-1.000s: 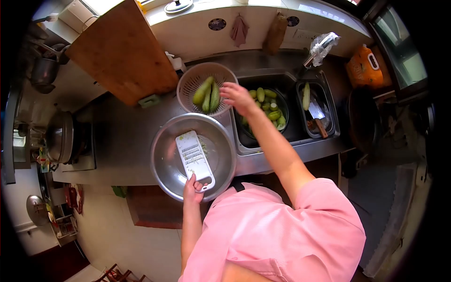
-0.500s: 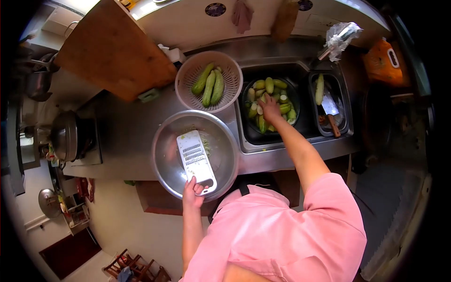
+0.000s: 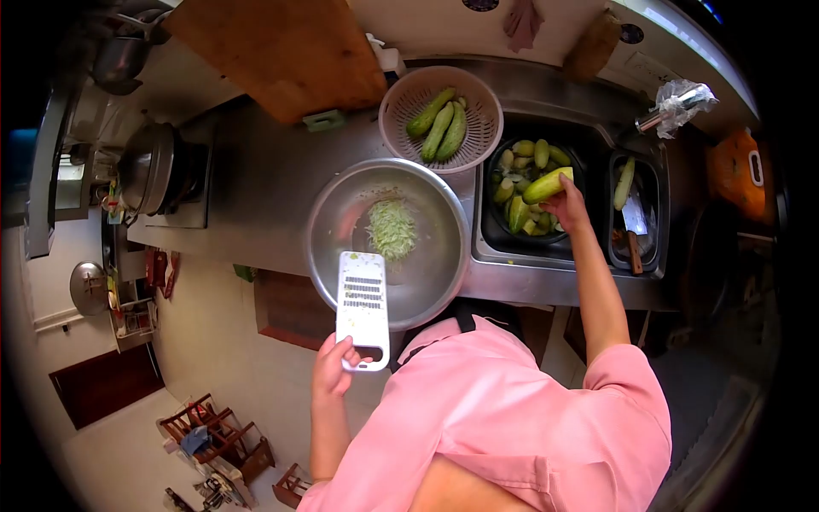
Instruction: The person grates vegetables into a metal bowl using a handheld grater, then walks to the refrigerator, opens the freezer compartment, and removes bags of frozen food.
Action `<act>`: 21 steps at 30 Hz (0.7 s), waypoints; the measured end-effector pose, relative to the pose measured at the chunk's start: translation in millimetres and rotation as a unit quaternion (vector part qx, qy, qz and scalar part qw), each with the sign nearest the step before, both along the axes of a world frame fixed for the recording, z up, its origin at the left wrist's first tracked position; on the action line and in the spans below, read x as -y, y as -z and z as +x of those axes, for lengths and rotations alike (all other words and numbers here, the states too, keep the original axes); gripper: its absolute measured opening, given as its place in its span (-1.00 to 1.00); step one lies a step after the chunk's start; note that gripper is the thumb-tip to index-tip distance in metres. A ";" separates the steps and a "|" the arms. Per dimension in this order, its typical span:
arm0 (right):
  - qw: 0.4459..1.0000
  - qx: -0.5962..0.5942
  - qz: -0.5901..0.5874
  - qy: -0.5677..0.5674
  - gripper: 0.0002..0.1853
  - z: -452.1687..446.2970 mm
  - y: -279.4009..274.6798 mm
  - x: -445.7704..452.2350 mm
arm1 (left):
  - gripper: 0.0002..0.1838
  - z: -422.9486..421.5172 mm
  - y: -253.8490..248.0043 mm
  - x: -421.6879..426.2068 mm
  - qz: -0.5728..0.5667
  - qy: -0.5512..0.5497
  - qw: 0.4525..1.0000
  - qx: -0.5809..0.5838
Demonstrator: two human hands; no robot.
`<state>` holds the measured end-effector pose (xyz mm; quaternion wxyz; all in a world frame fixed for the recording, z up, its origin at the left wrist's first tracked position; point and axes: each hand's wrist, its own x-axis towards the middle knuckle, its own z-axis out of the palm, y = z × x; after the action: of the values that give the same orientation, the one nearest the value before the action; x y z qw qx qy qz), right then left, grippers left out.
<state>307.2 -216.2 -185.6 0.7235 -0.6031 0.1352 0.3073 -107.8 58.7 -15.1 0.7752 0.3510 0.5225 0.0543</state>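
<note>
My left hand (image 3: 333, 365) is closed on the handle end of a white grater (image 3: 362, 299), which is tilted over the near-left rim of a large steel bowl (image 3: 439, 282). Pale green shreds (image 3: 392, 230) lie in a heap inside that bowl. Above the sink, my right hand (image 3: 566, 207) grips a cut piece of cucumber (image 3: 546, 184), its pale end facing up and right. Beneath it, several more cucumber pieces (image 3: 518, 213) fill a dark round container in the sink.
A pink colander (image 3: 485, 88) with 3 whole cucumbers stands behind the bowl. Right of the sink basin, a tray holds a cleaver (image 3: 633, 224) and a peeled cucumber (image 3: 624, 183). A wooden board (image 3: 281, 51) leans at the back; a plastic-wrapped faucet (image 3: 674, 109) juts over the sink's right side.
My right hand has lifted a cucumber piece out of the container. My left hand has drawn the grater back toward the bowl's near rim, uncovering the shreds. The view has shifted.
</note>
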 end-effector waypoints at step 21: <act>0.921 -0.090 0.097 -0.366 -0.49 -143.8 -110.7 -127.5 | -0.86 76.8 63.6 -11.1 -0.078 -0.044 0.987 0.136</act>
<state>163.4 -88.6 -74.8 0.6003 -0.5077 -0.0610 0.6149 -31.0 69.8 -78.7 0.8608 0.2556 0.4299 0.0941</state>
